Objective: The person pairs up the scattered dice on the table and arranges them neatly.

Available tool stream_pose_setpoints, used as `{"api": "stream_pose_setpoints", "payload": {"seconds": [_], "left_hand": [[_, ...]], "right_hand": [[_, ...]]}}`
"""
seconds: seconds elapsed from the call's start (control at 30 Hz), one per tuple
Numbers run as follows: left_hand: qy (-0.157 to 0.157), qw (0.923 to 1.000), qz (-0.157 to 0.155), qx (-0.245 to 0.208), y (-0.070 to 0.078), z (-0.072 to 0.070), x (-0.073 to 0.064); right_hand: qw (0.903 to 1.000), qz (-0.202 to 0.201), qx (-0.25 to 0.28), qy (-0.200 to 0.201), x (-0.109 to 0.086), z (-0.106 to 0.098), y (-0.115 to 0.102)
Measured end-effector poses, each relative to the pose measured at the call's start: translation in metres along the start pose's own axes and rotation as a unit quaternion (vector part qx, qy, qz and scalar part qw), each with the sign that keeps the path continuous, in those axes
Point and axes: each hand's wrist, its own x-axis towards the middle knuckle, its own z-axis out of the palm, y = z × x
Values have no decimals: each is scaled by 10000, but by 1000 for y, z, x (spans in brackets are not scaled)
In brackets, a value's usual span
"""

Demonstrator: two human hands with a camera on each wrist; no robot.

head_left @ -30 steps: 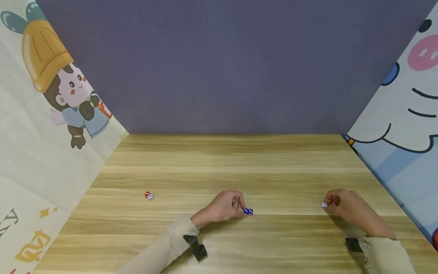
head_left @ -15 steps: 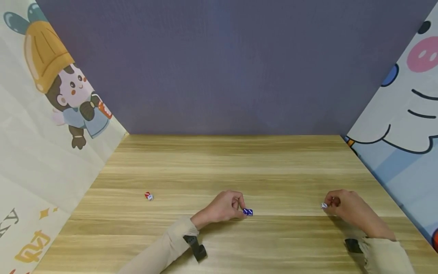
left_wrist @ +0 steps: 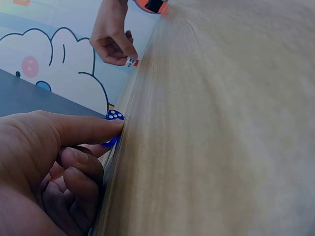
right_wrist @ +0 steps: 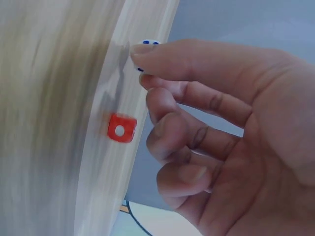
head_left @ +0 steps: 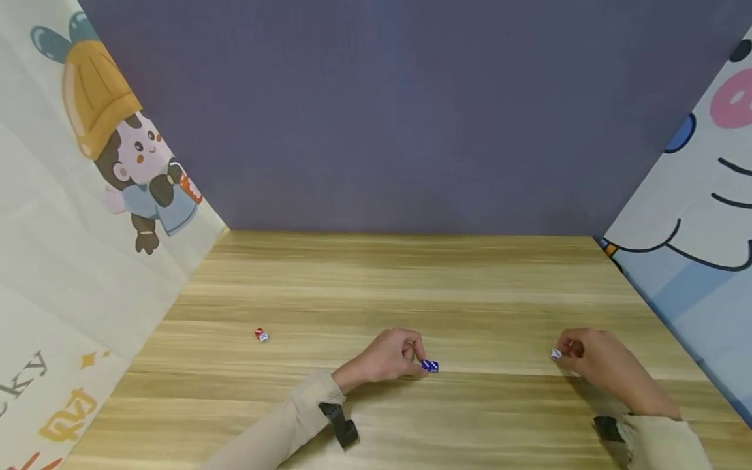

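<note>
My left hand (head_left: 388, 356) pinches a blue die between thumb and index finger, low at the tabletop. Two blue dice (head_left: 434, 367) sit side by side at its fingertips; in the left wrist view the thumb partly covers the blue die (left_wrist: 115, 115). Farther right, my right hand (head_left: 596, 356) holds a white die (head_left: 556, 354) with blue pips between thumb and index finger. The right wrist view shows a red die (right_wrist: 122, 128) on the table near that hand's curled fingers; in the head view the hand hides it.
A red die (head_left: 259, 333) and a white die (head_left: 264, 337) lie touching on the left part of the wooden table (head_left: 376, 274). A dark grey panel (head_left: 376, 117) stands behind the table, with printed cloths at both sides.
The head view has shifted slightly, moving the scene a little to the right. Both hands keep their hold, with no clear movement of the dice on the table.
</note>
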Motion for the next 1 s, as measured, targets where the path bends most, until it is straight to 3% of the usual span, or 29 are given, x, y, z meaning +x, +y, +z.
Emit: {"api": "stream_pose_setpoints", "payload": {"seconds": [0.23, 0.37, 0.57, 1.0], "left_hand": [[7, 10000, 18, -52, -2, -1, -1], [-1, 10000, 53, -55, -2, -2, -1], [1, 9999, 83, -117, -2, -2, 0], [-15, 9997, 138, -192, -1, 0, 1]], "right_hand": [[9996, -230, 22, 177, 10, 3, -16], [9982, -374, -86, 460, 17, 4, -31], [9958, -689, -177, 568, 32, 7, -57], [9885, -1453, 232, 358, 74, 24, -113]]}}
